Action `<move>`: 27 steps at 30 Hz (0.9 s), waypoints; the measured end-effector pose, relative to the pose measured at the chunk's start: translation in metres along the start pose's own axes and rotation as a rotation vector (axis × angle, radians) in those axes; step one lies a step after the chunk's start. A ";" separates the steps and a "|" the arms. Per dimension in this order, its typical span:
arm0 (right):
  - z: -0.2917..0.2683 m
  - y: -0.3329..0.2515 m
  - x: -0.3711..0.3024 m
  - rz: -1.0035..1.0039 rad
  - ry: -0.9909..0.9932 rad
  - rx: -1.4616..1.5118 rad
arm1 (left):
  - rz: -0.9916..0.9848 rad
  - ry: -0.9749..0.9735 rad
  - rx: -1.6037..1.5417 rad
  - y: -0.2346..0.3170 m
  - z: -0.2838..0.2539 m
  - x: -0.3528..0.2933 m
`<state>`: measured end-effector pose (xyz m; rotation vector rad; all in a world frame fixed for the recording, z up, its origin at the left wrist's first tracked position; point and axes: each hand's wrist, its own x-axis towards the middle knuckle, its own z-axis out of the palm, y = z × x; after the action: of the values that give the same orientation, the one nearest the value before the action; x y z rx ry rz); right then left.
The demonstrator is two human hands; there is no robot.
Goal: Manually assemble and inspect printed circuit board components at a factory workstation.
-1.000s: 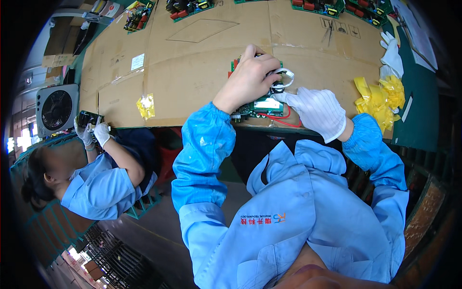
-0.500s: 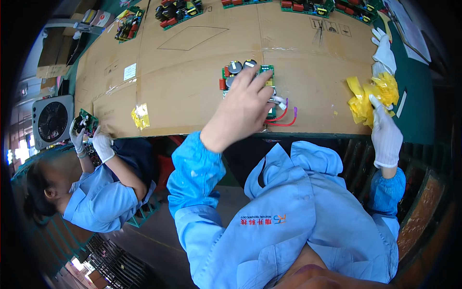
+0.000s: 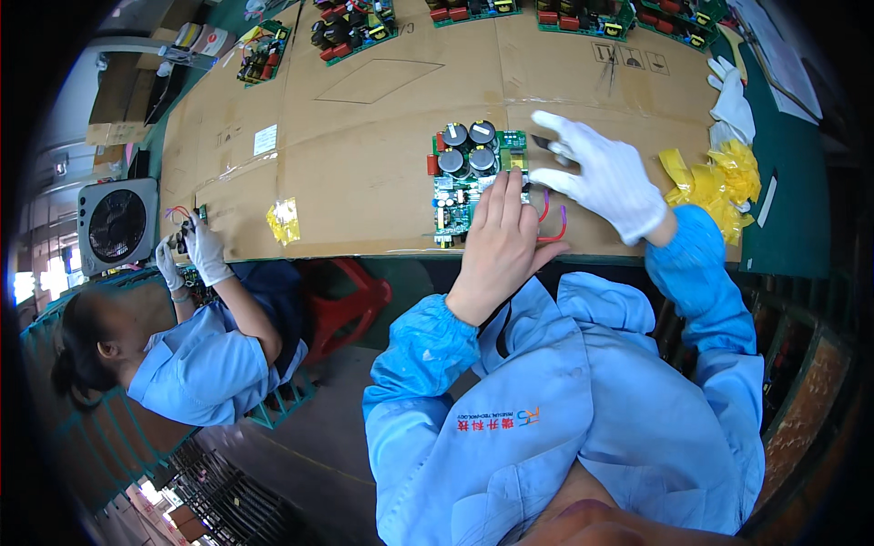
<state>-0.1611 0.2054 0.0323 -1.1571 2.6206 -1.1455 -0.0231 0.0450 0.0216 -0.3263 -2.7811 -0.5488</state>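
A green circuit board (image 3: 451,196) with four black round capacitors (image 3: 469,149) and red parts lies near the table's front edge. Over its lower right part rests my bare left hand (image 3: 503,223), fingers stretched out and thumb apart, covering some parts. Red wires (image 3: 552,227) with purple ends come out beside that hand. Just right of the board is my white-gloved right hand (image 3: 601,177), its index finger and thumb spread. Among its fingers sits a small dark object (image 3: 543,143), partly hidden; I cannot make out its kind.
Yellow tape strips (image 3: 719,182) and a loose white glove (image 3: 731,105) lie at the right. Several more boards (image 3: 583,16) line the far edge of the cardboard (image 3: 364,173). At the left a co-worker (image 3: 209,337) in gloves handles a board near a fan (image 3: 116,226).
My right hand has moved left from the yellow tape to the board, the small dark object now among its fingers. My left hand has drawn back toward the board's near right part, uncovering the capacitors.
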 end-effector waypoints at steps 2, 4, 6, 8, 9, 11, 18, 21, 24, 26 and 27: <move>0.023 0.013 0.020 -0.063 -0.022 -0.109 | -0.004 0.036 -0.046 0.001 0.011 0.001; 0.027 0.015 0.036 -0.063 -0.103 -0.235 | 0.010 0.068 -0.047 0.000 0.018 -0.001; 0.026 0.015 0.044 -0.034 -0.198 -0.278 | 0.006 0.078 -0.083 0.000 0.019 -0.002; 0.050 0.057 0.039 -0.173 -0.025 -0.323 | 0.031 0.075 -0.077 0.000 0.020 0.003; 0.049 0.049 0.042 -0.135 -0.096 -0.296 | 0.019 0.077 -0.065 0.000 0.021 0.000; 0.032 0.025 0.053 -0.044 -0.213 -0.261 | 0.013 0.097 -0.053 -0.001 0.025 0.000; -0.005 0.008 0.009 0.139 -0.133 0.046 | 0.020 0.149 -0.078 -0.008 0.022 -0.014; -0.008 -0.002 -0.019 0.070 -0.228 0.045 | 0.006 0.167 -0.105 -0.009 0.020 -0.019; 0.002 -0.009 -0.025 0.065 -0.230 -0.044 | 0.032 0.234 -0.081 -0.013 0.029 -0.020; 0.020 0.004 -0.030 -0.057 -0.121 -0.155 | 0.040 0.260 -0.080 -0.013 0.033 -0.021; 0.020 0.004 -0.029 -0.065 -0.138 -0.158 | 0.042 0.269 -0.082 -0.013 0.034 -0.020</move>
<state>-0.1364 0.2142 0.0086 -1.3078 2.6244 -0.8468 -0.0157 0.0437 -0.0195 -0.3033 -2.4924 -0.6469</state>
